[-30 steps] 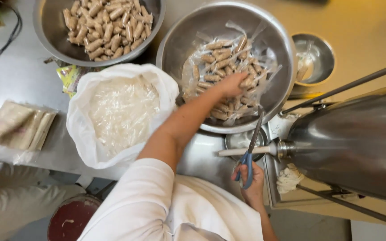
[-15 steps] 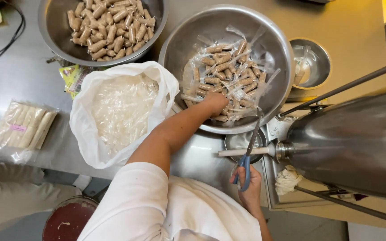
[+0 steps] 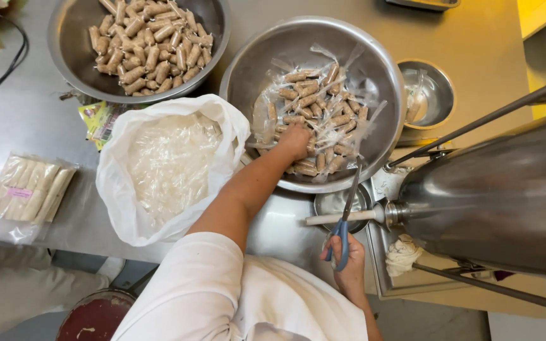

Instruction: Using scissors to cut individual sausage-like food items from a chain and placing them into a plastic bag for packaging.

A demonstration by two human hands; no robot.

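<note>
Left hand [image 3: 295, 140] pulled nearer, grip closing on sausages [image 3: 311, 107]; right hand [image 3: 347, 259] still holds scissors [image 3: 344, 227].

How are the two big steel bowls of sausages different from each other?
The far bowl holds bare sausages piled loosely; the near bowl holds sausages tangled in clear plastic wrap. The left hand reaches into the near bowl, while nothing touches the far bowl. The far bowl is cut off by the picture's edge; the near bowl shows almost whole. Both are round, shiny steel.

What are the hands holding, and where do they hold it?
Right hand holds scissors by the blue handles. Left hand reaches among the sausages; its grip is unclear.
</note>
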